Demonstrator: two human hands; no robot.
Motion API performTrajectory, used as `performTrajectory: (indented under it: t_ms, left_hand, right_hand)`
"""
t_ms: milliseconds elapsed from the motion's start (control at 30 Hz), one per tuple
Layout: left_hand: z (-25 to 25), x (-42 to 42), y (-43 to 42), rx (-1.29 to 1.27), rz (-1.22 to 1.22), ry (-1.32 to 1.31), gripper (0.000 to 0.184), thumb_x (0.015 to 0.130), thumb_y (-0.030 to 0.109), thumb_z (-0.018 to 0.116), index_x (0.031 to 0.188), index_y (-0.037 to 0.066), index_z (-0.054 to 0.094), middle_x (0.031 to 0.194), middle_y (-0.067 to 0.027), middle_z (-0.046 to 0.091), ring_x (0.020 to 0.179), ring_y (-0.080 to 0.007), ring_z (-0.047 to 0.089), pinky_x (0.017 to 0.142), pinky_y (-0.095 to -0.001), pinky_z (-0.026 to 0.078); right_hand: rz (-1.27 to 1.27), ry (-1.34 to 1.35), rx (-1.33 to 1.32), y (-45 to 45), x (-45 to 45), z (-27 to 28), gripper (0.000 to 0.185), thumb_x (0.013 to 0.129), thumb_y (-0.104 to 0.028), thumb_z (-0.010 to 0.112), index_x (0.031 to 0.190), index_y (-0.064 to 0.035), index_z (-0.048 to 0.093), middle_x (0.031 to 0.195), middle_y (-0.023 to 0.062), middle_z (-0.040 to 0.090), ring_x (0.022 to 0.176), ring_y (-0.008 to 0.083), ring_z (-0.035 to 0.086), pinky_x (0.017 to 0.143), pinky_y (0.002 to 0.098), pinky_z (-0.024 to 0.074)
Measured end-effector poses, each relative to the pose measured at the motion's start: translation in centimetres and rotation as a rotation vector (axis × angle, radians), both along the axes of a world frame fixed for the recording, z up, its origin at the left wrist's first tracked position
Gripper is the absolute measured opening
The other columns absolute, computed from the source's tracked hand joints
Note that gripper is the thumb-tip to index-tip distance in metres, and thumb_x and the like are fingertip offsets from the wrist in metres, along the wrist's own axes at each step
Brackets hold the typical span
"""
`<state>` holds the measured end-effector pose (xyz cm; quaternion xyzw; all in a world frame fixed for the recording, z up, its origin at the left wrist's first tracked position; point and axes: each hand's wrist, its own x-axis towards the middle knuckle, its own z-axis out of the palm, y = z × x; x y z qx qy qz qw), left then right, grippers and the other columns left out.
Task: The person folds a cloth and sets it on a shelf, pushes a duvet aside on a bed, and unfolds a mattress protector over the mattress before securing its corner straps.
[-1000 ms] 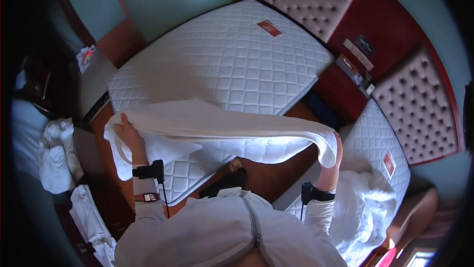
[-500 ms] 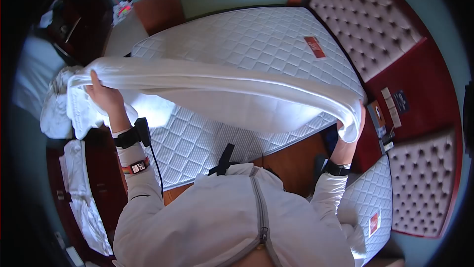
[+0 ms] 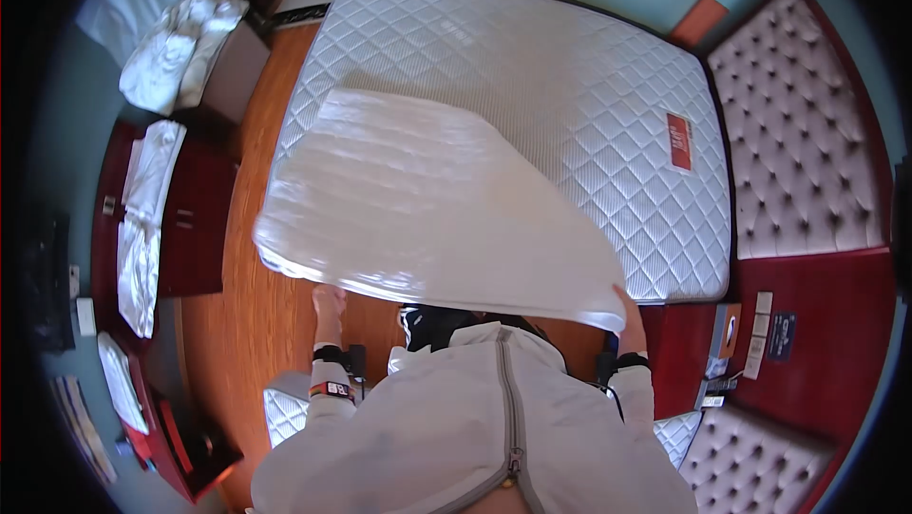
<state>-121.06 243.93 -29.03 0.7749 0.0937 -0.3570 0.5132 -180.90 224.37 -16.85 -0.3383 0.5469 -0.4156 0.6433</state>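
Note:
A folded white pad (image 3: 418, 200) lies partly over the quilted mattress (image 3: 646, 219), its near edge towards my body. My left hand (image 3: 329, 307) is closed at that near edge, left of the middle; its fingertips are hard to make out. At the pad's right corner my right hand (image 3: 629, 319) is closed round the fabric, with some fingers hidden under it. A red and white label (image 3: 678, 142) shows on the mattress.
Tufted headboards (image 3: 803, 134) stand at the right, with a red panel and small items between. White cloths lie on a dark red cabinet (image 3: 199, 229) and a box-like stand (image 3: 233, 77) at the left. Wooden floor (image 3: 242, 324) runs beside the bed. Part of another mattress (image 3: 676, 436) shows at lower right.
The white pad has come down from its raised, stretched position and now lies in folded layers over the near-left mattress. Both hands have lowered towards my body. The view has turned left.

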Motion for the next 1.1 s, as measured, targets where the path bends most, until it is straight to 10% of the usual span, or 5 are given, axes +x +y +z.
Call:
performTrajectory:
  t_ms: [167, 267, 500, 867, 1100]
  left_hand:
    - [-1.2, -9.8, 3.5, 0.152, -0.273, -0.001, 0.035, 0.088, 0.022, 0.055, 0.12, 0.009, 0.05, 0.091, -0.002, 0.064, 0.076, -0.0084, 0.056, 0.065, -0.0251, 0.046]
    - [-2.0, -13.4, 3.0, 0.098, -0.435, -0.195, 0.046, 0.082, 0.026, 0.069, 0.118, 0.004, 0.05, 0.104, -0.0075, 0.061, 0.084, -0.0144, 0.057, 0.071, -0.0293, 0.048]
    - [6.8, -20.3, -7.3, -0.028, -1.126, -0.864, 0.091, 0.065, 0.021, 0.083, 0.139, 0.004, 0.032, 0.133, -0.0214, 0.045, 0.124, -0.0364, 0.044, 0.103, -0.0414, 0.038]
    - [-2.1, -1.9, -9.9, 0.135, -0.691, -1.035, 0.025, 0.073, -0.004, 0.051, 0.091, 0.005, 0.066, 0.096, -0.0188, 0.065, 0.094, -0.0384, 0.06, 0.085, -0.0446, 0.047]
    - [-9.1, 2.0, -4.6, 0.305, -1.438, -0.796, 0.021, 0.082, 0.02, 0.055, 0.086, 0.001, 0.063, 0.088, -0.0214, 0.065, 0.084, -0.0402, 0.062, 0.073, -0.0502, 0.049]
  right_hand:
    - [0.242, -0.034, 0.568, -5.1, -4.1, -14.1, 0.034, 0.083, -0.015, 0.068, 0.112, 0.0005, 0.061, 0.107, 0.0103, 0.065, 0.096, 0.026, 0.064, 0.079, 0.0403, 0.0503]
    - [0.424, 0.168, 0.728, -8.7, 0.1, -13.4, 0.038, 0.083, -0.018, 0.067, 0.117, -0.0023, 0.058, 0.107, 0.0093, 0.065, 0.097, 0.0262, 0.063, 0.079, 0.0419, 0.0503]
    - [0.553, -0.384, 0.274, -15.1, 12.7, 1.0, 0.046, 0.086, -0.018, 0.065, 0.126, 0.0005, 0.051, 0.121, 0.0092, 0.059, 0.112, 0.0236, 0.056, 0.092, 0.0385, 0.0467]
    - [0.132, -0.391, 0.03, -13.4, 7.6, 14.9, 0.044, 0.086, -0.023, 0.061, 0.121, 0.0029, 0.054, 0.111, 0.0123, 0.063, 0.099, 0.0235, 0.062, 0.085, 0.0341, 0.0503]
    - [0.092, -0.248, 0.244, -8.3, 1.7, -1.7, 0.039, 0.087, -0.021, 0.063, 0.121, -0.0024, 0.056, 0.111, 0.0133, 0.063, 0.098, 0.0273, 0.063, 0.083, 0.0374, 0.0535]
